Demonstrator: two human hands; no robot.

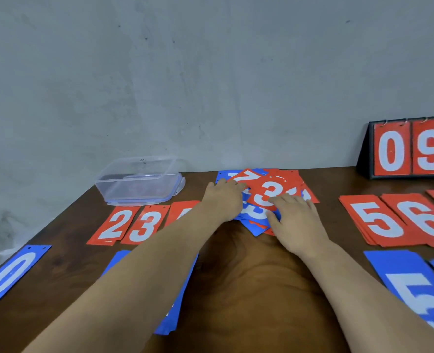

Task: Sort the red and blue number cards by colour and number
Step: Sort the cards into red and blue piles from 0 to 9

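A mixed heap of red and blue number cards (287, 179) lies at the far middle of the brown table (249, 289). A red 3 card (268, 191) lies on top of the heap. My right hand (296, 220) rests on the heap's near side, its fingers touching the red 3. My left hand (223, 200) lies on the heap's left part, fingers over a red 7 card (246, 178). Sorted red cards lie left: 2 (114, 225), 3 (144, 225), and one more half hidden by my arm. Red 5 (376, 220) and 6 (424, 220) lie right. Blue 0 (9, 273) and blue 5 (409, 281) lie nearer.
A clear plastic box (139, 182) stands at the back left by the wall. A black flip scoreboard (409, 149) showing red 0 and 9 stands at the back right. More blue cards (175, 301) lie under my left forearm.
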